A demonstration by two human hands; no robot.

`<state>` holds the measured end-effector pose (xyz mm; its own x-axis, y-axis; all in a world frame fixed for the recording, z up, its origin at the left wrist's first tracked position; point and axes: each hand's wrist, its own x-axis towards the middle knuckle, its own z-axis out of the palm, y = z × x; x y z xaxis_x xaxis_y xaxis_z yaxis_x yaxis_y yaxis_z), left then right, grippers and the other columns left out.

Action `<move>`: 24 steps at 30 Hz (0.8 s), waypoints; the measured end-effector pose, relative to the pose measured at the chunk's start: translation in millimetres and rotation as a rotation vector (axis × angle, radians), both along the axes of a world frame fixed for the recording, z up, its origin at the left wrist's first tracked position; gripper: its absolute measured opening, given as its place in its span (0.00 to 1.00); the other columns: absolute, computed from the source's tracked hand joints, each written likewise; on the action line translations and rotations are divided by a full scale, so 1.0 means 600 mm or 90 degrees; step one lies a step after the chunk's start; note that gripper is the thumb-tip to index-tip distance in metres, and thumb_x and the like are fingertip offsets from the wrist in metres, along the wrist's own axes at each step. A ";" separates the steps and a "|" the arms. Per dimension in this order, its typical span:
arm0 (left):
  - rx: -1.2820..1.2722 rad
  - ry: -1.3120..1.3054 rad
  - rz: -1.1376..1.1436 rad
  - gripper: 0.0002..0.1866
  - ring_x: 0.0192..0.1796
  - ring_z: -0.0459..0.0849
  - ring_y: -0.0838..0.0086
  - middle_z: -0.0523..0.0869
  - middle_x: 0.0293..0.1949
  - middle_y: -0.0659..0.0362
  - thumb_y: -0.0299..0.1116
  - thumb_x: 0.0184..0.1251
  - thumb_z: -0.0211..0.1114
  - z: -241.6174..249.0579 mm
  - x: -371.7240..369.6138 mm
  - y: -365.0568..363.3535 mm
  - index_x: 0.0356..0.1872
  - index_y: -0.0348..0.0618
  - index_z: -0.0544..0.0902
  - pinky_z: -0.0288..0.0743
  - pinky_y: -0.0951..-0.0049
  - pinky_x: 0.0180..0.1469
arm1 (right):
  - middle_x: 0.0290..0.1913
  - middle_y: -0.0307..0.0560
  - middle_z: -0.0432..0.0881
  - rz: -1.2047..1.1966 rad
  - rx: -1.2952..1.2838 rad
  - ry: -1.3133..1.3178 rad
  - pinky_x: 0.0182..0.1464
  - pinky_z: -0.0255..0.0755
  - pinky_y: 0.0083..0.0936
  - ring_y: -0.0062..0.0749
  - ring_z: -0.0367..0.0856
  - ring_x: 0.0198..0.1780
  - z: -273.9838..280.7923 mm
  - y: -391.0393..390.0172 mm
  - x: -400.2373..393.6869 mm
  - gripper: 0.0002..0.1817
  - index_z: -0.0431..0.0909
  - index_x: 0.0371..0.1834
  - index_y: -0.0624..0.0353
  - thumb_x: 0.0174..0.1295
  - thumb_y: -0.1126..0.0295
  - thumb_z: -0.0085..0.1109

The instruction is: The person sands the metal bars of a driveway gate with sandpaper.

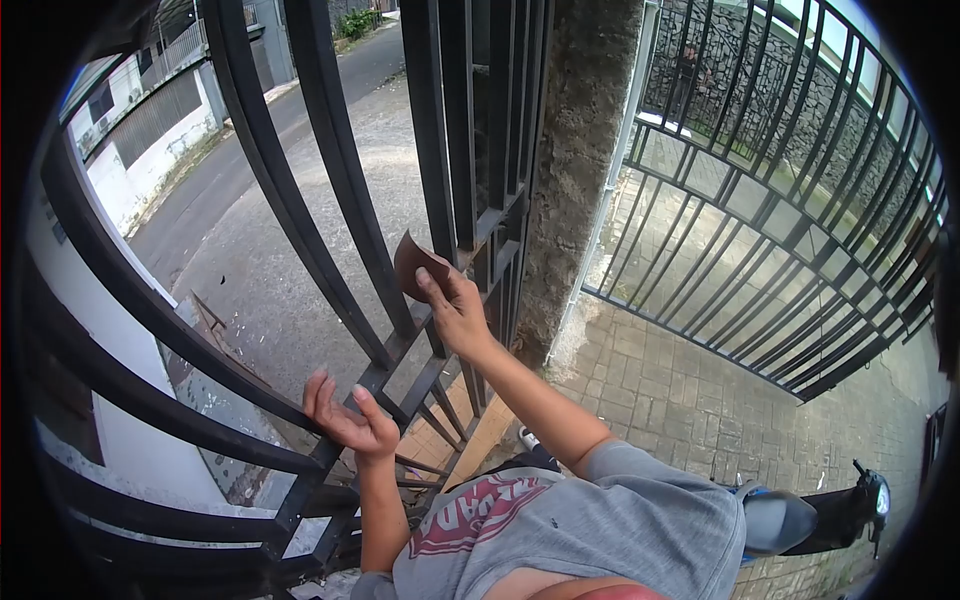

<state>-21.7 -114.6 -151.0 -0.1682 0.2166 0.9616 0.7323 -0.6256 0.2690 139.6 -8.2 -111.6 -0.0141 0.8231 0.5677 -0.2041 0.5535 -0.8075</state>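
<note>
Overhead, head view, looking down through a black iron gate [330,200] toward the street.

Right hand [458,315]: raised against the gate, pinching a small brown sheet, likely sandpaper [415,262], between thumb and fingertips. Sheet is curled and sits flat-side toward the bars, touching or just off the horizontal rail [480,240] where the upright bars meet it. Cannot tell whether it is pressed hard or only laid on.

Left hand [345,418]: lower and nearer the body, fingers loosely curled, holding nothing. It rests on or hooks over a lower diagonal bar [200,370]; contact looks likely, but the grip is slack, not clenched.

Key relation: sandpaper lies up and away from the left hand, entirely in the right hand's keeping. The bars next to it run upright with a slight curve from the lens; the rail under it runs across. So the sheet sits at a crossing of two axes, up-down bar and side-to-side rail. Right hand is the nearer by far; left is well apart, down the gate.

Around: concrete pillar [580,180] just right of the gate leaf; a second gate panel [780,230] swung open further right over brick paving [680,390]. Scooter [850,510] at lower right. Person wears a grey shirt [600,530] with red lettering.
</note>
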 end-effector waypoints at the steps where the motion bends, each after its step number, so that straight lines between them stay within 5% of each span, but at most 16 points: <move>1: 0.010 -0.062 -0.015 0.24 0.69 0.65 0.51 0.65 0.64 0.39 0.29 0.72 0.53 0.008 0.008 0.016 0.64 0.27 0.61 0.59 0.50 0.69 | 0.52 0.46 0.84 0.044 -0.026 0.022 0.58 0.70 0.24 0.22 0.76 0.52 -0.003 0.004 -0.015 0.22 0.71 0.66 0.65 0.76 0.64 0.51; 3: -0.059 -0.124 -0.054 0.37 0.77 0.55 0.46 0.55 0.73 0.35 0.32 0.73 0.54 0.022 0.009 0.022 0.74 0.28 0.45 0.50 0.46 0.75 | 0.49 0.48 0.84 -0.004 0.022 -0.054 0.57 0.69 0.23 0.21 0.76 0.51 -0.006 -0.005 -0.029 0.22 0.71 0.68 0.64 0.77 0.63 0.48; 6: -0.152 -0.166 -0.103 0.38 0.76 0.57 0.48 0.55 0.73 0.35 0.35 0.73 0.54 0.015 0.003 0.037 0.75 0.31 0.44 0.51 0.47 0.75 | 0.44 0.47 0.84 -0.016 0.036 -0.051 0.56 0.69 0.22 0.20 0.75 0.48 -0.006 -0.006 -0.043 0.22 0.71 0.68 0.62 0.77 0.61 0.47; 11: -0.282 -0.079 -0.107 0.38 0.71 0.67 0.46 0.67 0.67 0.34 0.45 0.72 0.59 0.010 0.001 0.047 0.72 0.29 0.56 0.57 0.51 0.72 | 0.41 0.45 0.83 0.006 -0.007 -0.004 0.52 0.69 0.21 0.20 0.73 0.45 0.025 -0.005 -0.047 0.24 0.71 0.67 0.64 0.78 0.57 0.44; 16: -0.294 -0.093 -0.120 0.36 0.64 0.76 0.48 0.72 0.63 0.34 0.40 0.71 0.62 0.009 0.014 0.042 0.71 0.30 0.58 0.67 0.54 0.67 | 0.38 0.41 0.81 -0.034 -0.002 0.073 0.47 0.69 0.21 0.18 0.72 0.42 -0.042 -0.015 -0.063 0.26 0.73 0.64 0.66 0.78 0.54 0.43; 21: -0.336 -0.094 -0.108 0.30 0.60 0.79 0.51 0.75 0.60 0.36 0.32 0.73 0.60 0.014 0.022 0.041 0.70 0.28 0.60 0.72 0.57 0.63 | 0.34 0.39 0.79 -0.006 -0.085 -0.030 0.45 0.68 0.20 0.17 0.70 0.40 0.010 -0.021 -0.043 0.25 0.74 0.62 0.67 0.78 0.55 0.43; 24: -0.390 -0.134 -0.167 0.28 0.59 0.80 0.54 0.77 0.57 0.37 0.31 0.74 0.59 0.008 0.009 0.047 0.68 0.27 0.63 0.73 0.59 0.62 | 0.32 0.36 0.75 -0.013 0.009 0.050 0.44 0.67 0.19 0.17 0.68 0.39 0.046 -0.009 -0.058 0.24 0.74 0.62 0.66 0.78 0.56 0.44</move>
<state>-16.1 -86.4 -146.3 -0.2056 0.7680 0.6065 0.4710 -0.4656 0.7493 105.1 -13.6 -83.8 0.0478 0.8145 0.5781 -0.2546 0.5696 -0.7815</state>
